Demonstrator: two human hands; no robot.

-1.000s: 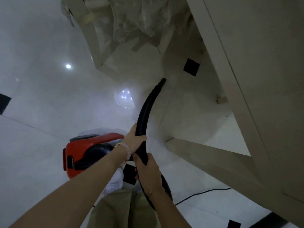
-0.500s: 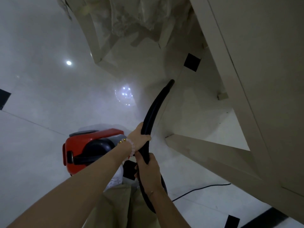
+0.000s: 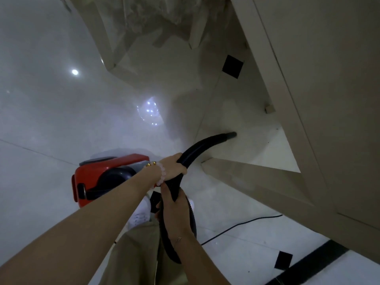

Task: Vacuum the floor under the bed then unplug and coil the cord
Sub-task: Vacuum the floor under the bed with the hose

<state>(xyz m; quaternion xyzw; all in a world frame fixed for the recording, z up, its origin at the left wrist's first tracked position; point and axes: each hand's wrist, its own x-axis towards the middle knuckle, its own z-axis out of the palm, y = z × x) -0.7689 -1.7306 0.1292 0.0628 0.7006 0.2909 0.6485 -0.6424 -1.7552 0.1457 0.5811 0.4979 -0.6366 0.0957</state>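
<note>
A black ribbed vacuum hose (image 3: 202, 144) curves from my hands to the right, its nozzle tip (image 3: 232, 134) low over the white tiled floor beside the beige bed frame (image 3: 287, 99). My left hand (image 3: 171, 165), with a bead bracelet at the wrist, grips the hose further up. My right hand (image 3: 174, 210) grips the hose just below it. The red and black vacuum body (image 3: 102, 177) stands on the floor to my left. A thin black cord (image 3: 242, 224) runs across the floor at the right and goes under the bed frame.
A bed frame rail (image 3: 257, 177) crosses the floor right of my hands. Another beige frame with a plastic-wrapped thing (image 3: 115, 38) stands at the back. Black inset tiles (image 3: 232, 65) mark the glossy floor (image 3: 51, 120). My shoe (image 3: 140, 212) and trouser leg are below.
The hose nozzle has swung from pointing up and away to pointing right, toward the bed frame. Both hands kept their grip and turned with it.
</note>
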